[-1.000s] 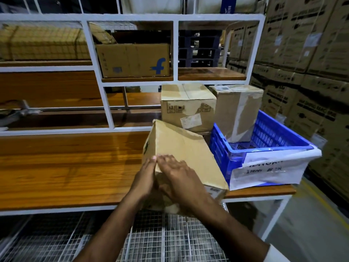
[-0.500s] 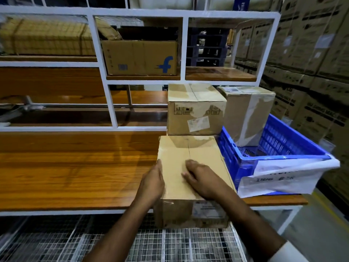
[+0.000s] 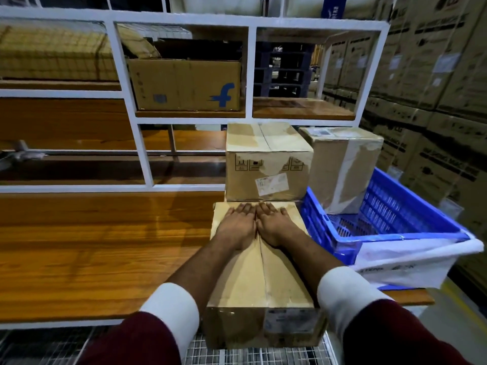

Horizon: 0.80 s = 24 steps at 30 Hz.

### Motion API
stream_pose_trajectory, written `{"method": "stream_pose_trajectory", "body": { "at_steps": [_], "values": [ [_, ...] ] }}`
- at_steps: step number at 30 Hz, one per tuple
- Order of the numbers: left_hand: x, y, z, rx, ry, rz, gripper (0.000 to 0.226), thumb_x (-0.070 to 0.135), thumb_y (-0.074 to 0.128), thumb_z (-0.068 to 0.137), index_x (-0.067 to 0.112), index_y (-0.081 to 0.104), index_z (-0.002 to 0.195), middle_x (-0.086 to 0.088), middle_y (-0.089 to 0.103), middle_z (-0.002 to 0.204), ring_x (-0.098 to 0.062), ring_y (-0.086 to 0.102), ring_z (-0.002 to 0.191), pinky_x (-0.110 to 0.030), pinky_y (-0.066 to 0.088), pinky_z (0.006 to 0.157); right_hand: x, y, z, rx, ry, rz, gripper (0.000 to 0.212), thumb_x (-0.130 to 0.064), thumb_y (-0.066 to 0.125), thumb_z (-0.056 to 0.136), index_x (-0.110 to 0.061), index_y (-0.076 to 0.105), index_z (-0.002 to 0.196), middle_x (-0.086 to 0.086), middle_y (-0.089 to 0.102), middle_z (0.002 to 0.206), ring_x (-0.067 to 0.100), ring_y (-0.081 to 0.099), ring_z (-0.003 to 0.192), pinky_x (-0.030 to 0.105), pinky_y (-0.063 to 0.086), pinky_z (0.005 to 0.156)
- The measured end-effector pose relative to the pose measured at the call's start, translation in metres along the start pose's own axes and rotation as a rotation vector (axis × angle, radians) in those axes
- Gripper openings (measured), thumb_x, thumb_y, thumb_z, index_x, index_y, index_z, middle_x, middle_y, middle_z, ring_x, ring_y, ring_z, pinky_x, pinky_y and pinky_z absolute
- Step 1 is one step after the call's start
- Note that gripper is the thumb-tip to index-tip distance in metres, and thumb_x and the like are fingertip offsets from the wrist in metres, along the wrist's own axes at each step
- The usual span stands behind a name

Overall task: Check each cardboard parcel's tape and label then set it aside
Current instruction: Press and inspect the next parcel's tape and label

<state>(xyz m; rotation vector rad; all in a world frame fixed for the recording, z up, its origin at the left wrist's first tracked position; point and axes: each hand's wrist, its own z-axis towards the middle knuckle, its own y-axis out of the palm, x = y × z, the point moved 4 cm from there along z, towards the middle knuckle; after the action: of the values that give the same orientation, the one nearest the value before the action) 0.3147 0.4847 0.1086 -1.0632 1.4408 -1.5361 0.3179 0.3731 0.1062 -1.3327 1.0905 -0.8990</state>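
Parcel (image 3: pixel 263 280) lies lengthwise at lower centre of frame, near end hanging past the worktop (image 3: pixel 92 246) edge over a wire grid (image 3: pixel 237 356), label on its near face. Left hand (image 3: pixel 235 227) and right hand (image 3: pixel 275 225) lie flat side by side on its far top, fingers straight and together, pressing either side of the centre seam; nothing is gripped. Likely step: checking the top tape. To do it well, slide both palms along the seam toward the near end, feel for lifted edges, then tip the near face up to read the label before setting it aside.

Behind it, touching the far end, a second box (image 3: pixel 268 164) with a white label. Right of centre, a blue crate (image 3: pixel 329 227) holds a third box (image 3: pixel 342 167). Worktop is orange wood, white frame. Upper centre, shelf box (image 3: pixel 184 85) with blue logo. Stacked cartons (image 3: pixel 434 75) fill the right edge. Dim warehouse.
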Motion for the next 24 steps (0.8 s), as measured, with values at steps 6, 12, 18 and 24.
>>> {"method": "stream_pose_trajectory", "body": {
  "at_steps": [6,12,18,24],
  "values": [
    [-0.004,0.006,0.007,0.017,0.015,0.042,0.058,0.036,0.023,0.104,0.012,0.018,0.156,-0.006,0.015,0.164,-0.020,0.013,0.150,-0.040,0.015,0.122,0.007,0.009,0.008,0.062,-0.026,-0.001,0.058,-0.036,0.019,0.105,-0.015,0.013,0.158,0.005,0.008,0.166,0.022,0.007,0.152,0.051,0.009,0.121],
    [-0.022,-0.005,-0.015,0.004,-0.101,-0.040,0.056,0.040,0.033,0.104,0.018,0.022,0.155,-0.001,0.020,0.162,-0.019,0.018,0.149,-0.041,0.017,0.121,0.026,-0.009,-0.013,0.017,0.049,-0.015,0.055,-0.036,0.024,0.105,-0.013,0.023,0.155,0.006,0.022,0.162,0.024,0.021,0.149,0.050,0.020,0.120],
    [-0.035,0.000,-0.034,0.083,-0.112,-0.103,0.055,0.037,0.028,0.106,0.017,0.019,0.156,-0.003,0.019,0.163,-0.019,0.014,0.150,-0.038,0.011,0.122,0.041,0.008,-0.027,0.141,0.070,0.011,0.058,-0.040,0.021,0.104,-0.014,0.019,0.156,0.006,0.020,0.163,0.023,0.015,0.151,0.049,0.013,0.121],
    [-0.013,-0.006,-0.037,0.060,-0.045,-0.093,0.051,0.033,0.032,0.105,0.017,0.028,0.153,-0.005,0.026,0.160,-0.019,0.022,0.148,-0.039,0.018,0.121,0.018,-0.006,-0.034,0.105,-0.013,-0.007,0.052,-0.033,0.025,0.105,-0.014,0.029,0.153,0.008,0.028,0.160,0.024,0.023,0.148,0.048,0.021,0.120]
  ]
}}
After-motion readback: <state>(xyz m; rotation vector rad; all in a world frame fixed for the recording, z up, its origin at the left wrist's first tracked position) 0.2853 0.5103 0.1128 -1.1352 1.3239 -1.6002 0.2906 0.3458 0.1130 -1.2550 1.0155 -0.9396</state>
